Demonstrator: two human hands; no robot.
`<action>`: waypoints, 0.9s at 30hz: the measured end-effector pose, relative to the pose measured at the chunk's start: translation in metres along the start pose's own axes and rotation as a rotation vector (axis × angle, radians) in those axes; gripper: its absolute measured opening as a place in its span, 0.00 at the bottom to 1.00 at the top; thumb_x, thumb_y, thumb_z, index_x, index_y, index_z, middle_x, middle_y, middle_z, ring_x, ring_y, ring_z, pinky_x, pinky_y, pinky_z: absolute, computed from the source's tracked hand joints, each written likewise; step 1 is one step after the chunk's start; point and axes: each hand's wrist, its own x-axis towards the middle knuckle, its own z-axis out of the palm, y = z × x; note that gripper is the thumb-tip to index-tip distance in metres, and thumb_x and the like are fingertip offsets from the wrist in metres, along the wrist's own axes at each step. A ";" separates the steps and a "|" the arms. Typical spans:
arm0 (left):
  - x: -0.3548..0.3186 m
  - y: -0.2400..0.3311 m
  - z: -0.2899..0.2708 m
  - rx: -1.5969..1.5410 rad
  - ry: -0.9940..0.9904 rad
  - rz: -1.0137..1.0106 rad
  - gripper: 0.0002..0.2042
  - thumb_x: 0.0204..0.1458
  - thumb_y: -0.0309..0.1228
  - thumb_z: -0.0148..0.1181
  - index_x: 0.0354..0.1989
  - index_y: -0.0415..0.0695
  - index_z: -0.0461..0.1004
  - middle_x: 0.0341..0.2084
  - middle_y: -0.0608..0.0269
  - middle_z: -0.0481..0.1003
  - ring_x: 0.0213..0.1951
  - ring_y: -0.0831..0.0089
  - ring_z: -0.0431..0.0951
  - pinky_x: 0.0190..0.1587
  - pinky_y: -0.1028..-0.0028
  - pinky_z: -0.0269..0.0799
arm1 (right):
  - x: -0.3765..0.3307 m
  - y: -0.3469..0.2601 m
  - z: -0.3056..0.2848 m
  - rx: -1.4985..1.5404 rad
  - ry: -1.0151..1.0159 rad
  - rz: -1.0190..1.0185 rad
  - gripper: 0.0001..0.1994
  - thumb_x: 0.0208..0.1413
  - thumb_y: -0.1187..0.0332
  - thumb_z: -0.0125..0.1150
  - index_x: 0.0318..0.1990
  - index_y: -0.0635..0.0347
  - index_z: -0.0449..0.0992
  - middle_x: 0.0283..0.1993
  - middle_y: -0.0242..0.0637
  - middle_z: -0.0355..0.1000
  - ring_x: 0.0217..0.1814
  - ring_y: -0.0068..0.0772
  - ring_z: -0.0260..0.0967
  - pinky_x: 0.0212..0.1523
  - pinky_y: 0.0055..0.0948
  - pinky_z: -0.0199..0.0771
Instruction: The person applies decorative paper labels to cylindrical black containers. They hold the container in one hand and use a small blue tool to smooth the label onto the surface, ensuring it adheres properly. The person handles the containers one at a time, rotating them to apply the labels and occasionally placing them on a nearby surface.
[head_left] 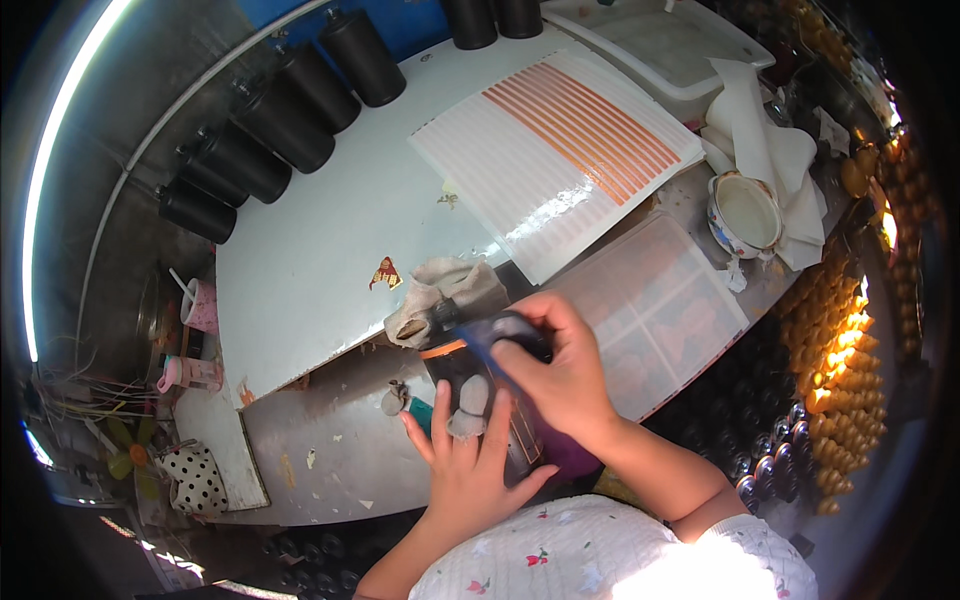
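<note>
A black cylinder-like piece (pixel 453 367) with an orange band near its far end lies in front of me, on something purple (pixel 572 458). My left hand (pixel 465 468) rests over it with the fingers spread; one fingertip is wrapped in greyish cloth. In my right hand (pixel 562 375), a dark object with a blue edge (pixel 483 345) is pinched and touches the far part of the black piece. Its exact kind is hard to make out. Just beyond lies a crumpled grey cloth (pixel 462 284). Left of my left hand is a small green item (pixel 421 414) beside a cloth-tipped bit (pixel 396 399).
Sheets with orange stripes (pixel 590 125) lie on the white board (pixel 330 260). Several black cylinders (pixel 362 60) line the far left edge. On the right are a clear plastic sheet (pixel 650 300), a patterned bowl (pixel 745 215), white paper (pixel 742 110) and a pale tray (pixel 690 80).
</note>
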 end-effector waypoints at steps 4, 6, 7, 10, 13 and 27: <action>-0.017 -0.012 0.016 0.154 -0.061 0.016 0.57 0.39 0.60 0.72 0.70 0.30 0.53 0.58 0.42 0.64 0.69 0.23 0.46 0.62 0.22 0.25 | 0.002 -0.008 0.013 -0.238 -0.012 -0.101 0.10 0.51 0.76 0.65 0.38 0.64 0.70 0.35 0.37 0.72 0.38 0.27 0.71 0.41 0.29 0.73; -0.020 -0.013 0.018 0.142 -0.052 0.007 0.57 0.39 0.60 0.73 0.69 0.30 0.54 0.61 0.40 0.61 0.69 0.23 0.47 0.61 0.22 0.26 | 0.000 0.000 0.011 -0.159 0.061 -0.041 0.10 0.51 0.77 0.64 0.37 0.63 0.69 0.34 0.34 0.71 0.36 0.22 0.68 0.39 0.25 0.71; -0.022 -0.015 0.020 0.114 -0.036 0.007 0.55 0.39 0.59 0.73 0.68 0.31 0.55 0.64 0.39 0.60 0.69 0.24 0.48 0.60 0.22 0.27 | 0.000 0.008 0.008 -0.095 0.096 0.023 0.10 0.51 0.78 0.64 0.37 0.62 0.68 0.34 0.31 0.70 0.36 0.18 0.66 0.38 0.23 0.70; -0.022 -0.020 0.023 0.102 -0.004 0.034 0.60 0.38 0.61 0.73 0.69 0.28 0.49 0.58 0.35 0.63 0.69 0.24 0.49 0.61 0.22 0.26 | 0.002 0.026 -0.004 0.083 0.167 0.160 0.09 0.53 0.78 0.63 0.37 0.60 0.68 0.34 0.27 0.69 0.35 0.13 0.64 0.37 0.18 0.68; -0.027 -0.028 0.028 0.088 0.003 0.016 0.64 0.37 0.63 0.72 0.70 0.25 0.44 0.53 0.33 0.66 0.67 0.28 0.55 0.62 0.22 0.26 | 0.003 0.028 -0.007 0.129 0.232 0.204 0.10 0.53 0.79 0.63 0.38 0.60 0.68 0.34 0.27 0.68 0.35 0.13 0.63 0.38 0.18 0.67; -0.034 -0.047 0.037 -0.296 -0.070 -0.095 0.65 0.38 0.58 0.75 0.66 0.21 0.37 0.53 0.49 0.76 0.64 0.41 0.65 0.67 0.30 0.24 | 0.006 0.040 -0.010 0.138 0.288 0.181 0.10 0.53 0.76 0.62 0.39 0.64 0.68 0.36 0.33 0.71 0.38 0.20 0.68 0.40 0.24 0.72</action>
